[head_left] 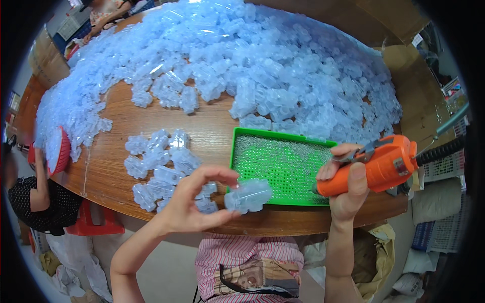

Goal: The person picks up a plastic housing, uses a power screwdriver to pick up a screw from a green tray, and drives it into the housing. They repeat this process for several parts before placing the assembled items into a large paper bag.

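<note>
My left hand (189, 202) pinches a clear bluish plastic piece (248, 196) between thumb and fingers, just above the table's near edge. The piece overlaps the near left corner of a green tray (234, 151). My right hand (348, 189) is wrapped round an orange power screwdriver (379, 166) with a grey lever on top. Its dark tip points left, over the tray's near right part. Inside the tray lie many small silvery metal pieces (283, 151), perhaps screws, too small to make out.
A large heap of clear plastic pieces (227, 60) covers the far side of the wooden table (126, 116). A smaller group (156, 166) lies left of my left hand. A black coiled cable (439, 151) runs off right. Two other people sit at the left and far left, near a red basket (60, 151).
</note>
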Demonstrator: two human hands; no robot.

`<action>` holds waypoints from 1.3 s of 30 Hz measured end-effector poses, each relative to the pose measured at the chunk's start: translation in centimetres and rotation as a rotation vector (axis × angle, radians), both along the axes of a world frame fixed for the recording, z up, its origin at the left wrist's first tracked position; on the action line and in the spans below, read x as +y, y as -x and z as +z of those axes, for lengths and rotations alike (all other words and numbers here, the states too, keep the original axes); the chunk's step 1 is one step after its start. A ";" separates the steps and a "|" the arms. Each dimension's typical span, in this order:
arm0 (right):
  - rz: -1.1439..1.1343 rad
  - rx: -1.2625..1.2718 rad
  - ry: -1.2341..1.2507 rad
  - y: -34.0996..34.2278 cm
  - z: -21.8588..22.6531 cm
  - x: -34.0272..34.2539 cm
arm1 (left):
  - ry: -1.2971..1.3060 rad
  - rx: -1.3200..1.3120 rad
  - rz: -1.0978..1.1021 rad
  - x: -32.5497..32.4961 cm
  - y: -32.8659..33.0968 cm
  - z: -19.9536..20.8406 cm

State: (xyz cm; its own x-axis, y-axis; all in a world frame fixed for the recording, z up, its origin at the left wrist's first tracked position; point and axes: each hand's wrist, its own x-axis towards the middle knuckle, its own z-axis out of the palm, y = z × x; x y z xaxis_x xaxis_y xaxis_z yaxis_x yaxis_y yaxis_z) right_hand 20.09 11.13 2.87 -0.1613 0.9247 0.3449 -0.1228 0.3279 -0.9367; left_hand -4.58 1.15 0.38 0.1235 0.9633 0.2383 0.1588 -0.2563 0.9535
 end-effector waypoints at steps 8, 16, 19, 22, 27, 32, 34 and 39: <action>0.031 0.043 0.011 0.3 -1.1 0.1 | -0.111 0.412 -0.172 0.6 -3.2 3.2; 0.069 0.079 0.016 0.6 -3.9 -0.5 | -0.160 0.357 -0.134 2.0 -7.1 -2.4; 0.062 0.078 0.010 0.7 -4.4 -0.4 | -0.109 0.332 -0.136 1.7 -6.7 -3.4; 0.081 0.071 -0.013 0.7 -4.7 -0.2 | -0.092 0.376 -0.124 1.3 -6.7 -3.7; 0.071 0.170 -0.072 0.6 -5.7 0.5 | -0.111 0.444 -0.153 1.5 -6.3 -3.3; 0.080 0.085 -0.005 0.8 -5.0 0.0 | 0.018 0.354 -0.217 1.6 -5.6 -3.3; 0.088 0.088 -0.012 0.7 -5.1 0.0 | 0.089 0.327 -0.232 1.6 -5.5 -3.3; 0.224 0.245 0.019 0.7 -5.3 0.3 | -0.015 0.254 -0.149 1.5 -5.5 -4.2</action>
